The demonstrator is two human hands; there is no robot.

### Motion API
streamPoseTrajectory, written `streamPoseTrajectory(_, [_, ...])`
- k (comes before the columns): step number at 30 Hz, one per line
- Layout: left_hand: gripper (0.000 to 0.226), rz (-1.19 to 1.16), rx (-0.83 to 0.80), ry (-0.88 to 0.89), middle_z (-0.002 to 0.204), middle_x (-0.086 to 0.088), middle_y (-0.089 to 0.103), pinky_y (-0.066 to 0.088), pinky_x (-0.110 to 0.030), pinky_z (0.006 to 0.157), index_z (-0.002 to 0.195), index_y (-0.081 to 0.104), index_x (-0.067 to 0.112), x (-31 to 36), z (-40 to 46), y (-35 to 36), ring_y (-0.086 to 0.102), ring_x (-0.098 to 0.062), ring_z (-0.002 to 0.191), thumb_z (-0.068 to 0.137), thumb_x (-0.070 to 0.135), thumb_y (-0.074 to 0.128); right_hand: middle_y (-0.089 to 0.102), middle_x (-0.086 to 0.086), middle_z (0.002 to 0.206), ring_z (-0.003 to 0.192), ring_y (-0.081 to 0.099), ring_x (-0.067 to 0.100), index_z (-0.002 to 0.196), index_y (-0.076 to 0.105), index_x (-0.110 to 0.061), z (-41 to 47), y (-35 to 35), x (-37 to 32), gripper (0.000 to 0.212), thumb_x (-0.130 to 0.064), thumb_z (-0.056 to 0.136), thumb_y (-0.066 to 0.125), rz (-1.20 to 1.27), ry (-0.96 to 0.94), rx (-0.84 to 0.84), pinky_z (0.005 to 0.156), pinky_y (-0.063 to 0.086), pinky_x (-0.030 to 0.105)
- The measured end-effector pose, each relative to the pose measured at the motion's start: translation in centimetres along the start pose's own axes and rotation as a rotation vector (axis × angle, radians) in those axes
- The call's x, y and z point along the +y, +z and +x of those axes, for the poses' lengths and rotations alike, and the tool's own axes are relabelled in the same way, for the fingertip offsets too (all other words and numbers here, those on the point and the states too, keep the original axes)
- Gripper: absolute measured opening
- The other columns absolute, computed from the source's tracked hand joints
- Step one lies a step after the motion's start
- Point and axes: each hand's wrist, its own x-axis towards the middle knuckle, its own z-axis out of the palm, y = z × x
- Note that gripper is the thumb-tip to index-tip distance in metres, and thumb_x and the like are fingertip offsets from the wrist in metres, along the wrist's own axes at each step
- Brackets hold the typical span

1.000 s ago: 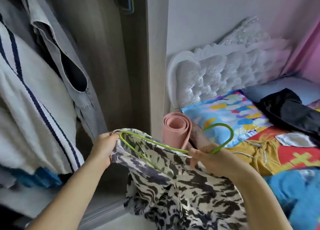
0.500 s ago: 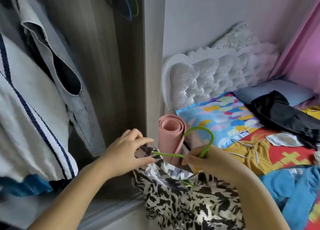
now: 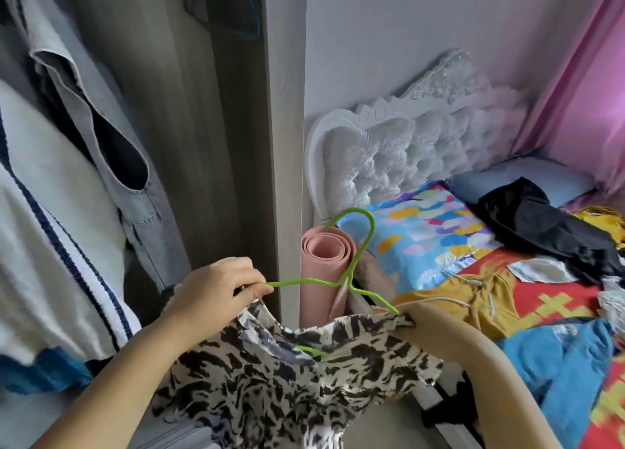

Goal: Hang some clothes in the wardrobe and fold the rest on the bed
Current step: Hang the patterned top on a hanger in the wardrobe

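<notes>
Zebra-print top | hanger half-hidden (bottom bar inside) | both hands' grip pinching its shoulders

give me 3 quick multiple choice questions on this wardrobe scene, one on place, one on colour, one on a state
1. Where does the rolled pink mat stand?
A. on the bed
B. between wardrobe and headboard
C. inside the wardrobe

2. What colour is the hanger?
A. green
B. blue
C. white

3. What is the left hand doing?
A. hanging idle
B. lying flat on the pillow
C. pinching the hanger's end

Answers:
1 B, it stands upright in the gap beside the wardrobe panel, by the white headboard.
2 A, bright green wire.
3 C, its fingers pinch the hanger tip above the zebra-print garment.
</notes>
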Motion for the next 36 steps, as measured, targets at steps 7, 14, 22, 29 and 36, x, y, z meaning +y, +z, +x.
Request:
streamPoseTrajectory(7, [0.008,-0.016,0.031,-0.106,0.078,0.018,0.055,0.036,-0.015,0.052,0.084,0.072,0.026,-1.4,-0.9,-0.7,0.056,-0.005,0.074,0.088,0.028,0.065,0.061,0.002,0.079,0.063,0.051,0.002,0.089,0.057,-0.024,-1.4,-1.0,-0.5,0.020,-0.028,0.102,0.042,0.214,-0.142,0.134,0.058,0.037,0.015])
streamPoseTrajectory(14, [0.017,0.290,0.115,-0.134,0.064,0.009,0.051,0.022,-0.017,0.044,0.078,0.069,0.020,-0.5,-1.2,-1.3,0.045,-0.007,0.050,0.090,0.031,0.062,0.065,0.000,0.115,0.097,0.062,0.012,0.136,0.044,-0.022,-1.8,-1.5,-1.1,0.034,-0.017,0.103,0.035,-0.119,0.044,0.318,0.077,0.044,0.014])
streamPoseTrajectory(22, [0.036,0.408,0.440,0.080,0.063,0.004,0.052,0.020,-0.015,0.046,0.071,0.065,0.013,3.2,-0.1,-1.8,0.050,-0.012,0.051,0.094,0.034,0.047,0.033,0.006,0.153,0.128,0.047,0.021,0.154,-0.002,-0.021,-3.5,3.2,-10.6,0.069,-0.012,0.099,0.038,-0.034,-0.186,0.240,0.100,0.040,0.027])
streamPoseTrajectory(29, [0.037,0.059,0.481,0.100,0.079,0.003,0.056,0.039,-0.017,0.060,0.083,0.068,0.007,0.4,0.1,-3.9,0.054,-0.011,0.071,0.094,0.035,0.047,0.053,-0.016,0.112,0.100,0.049,0.004,0.128,0.047,-0.037,-6.3,-5.0,-5.7,0.041,-0.044,0.087,0.051,0.057,-0.379,0.932,0.084,0.043,0.021])
streamPoseTrajectory(36, [0.038,0.265,0.433,-0.074,0.102,-0.011,0.057,0.046,-0.047,0.084,0.120,0.063,0.007,0.7,2.4,-4.8,0.055,-0.030,0.095,0.083,0.013,0.071,0.052,-0.019,0.065,0.059,0.048,0.007,0.084,0.056,-0.023,-2.7,-4.8,-4.5,0.015,-0.020,0.097,0.048,0.231,-0.477,0.788,0.054,0.035,0.021])
